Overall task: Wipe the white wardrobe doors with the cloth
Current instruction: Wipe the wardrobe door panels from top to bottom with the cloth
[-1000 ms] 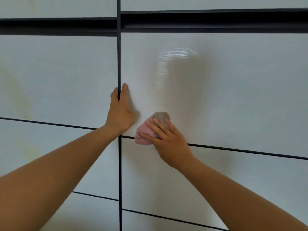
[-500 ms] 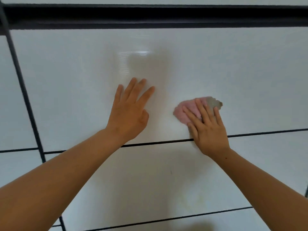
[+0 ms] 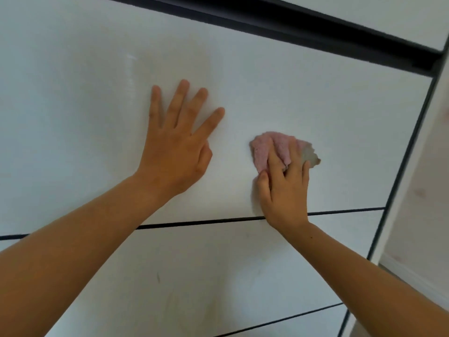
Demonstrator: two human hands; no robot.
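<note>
Two hands met the wardrobe door just above its dark seam: the left hand lay flat, fingers spread, probably to brace, while the right hand clutched the cloth against it for wiping.

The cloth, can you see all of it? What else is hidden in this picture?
All in the head view:
- cloth: partly under the fingers of the right hand; its full shape is hidden.
- wardrobe door: the patch behind the left hand is covered by it, and the picture edges cut off the door's left and bottom.
- small dark mark low on the door: too small to identify.
</note>
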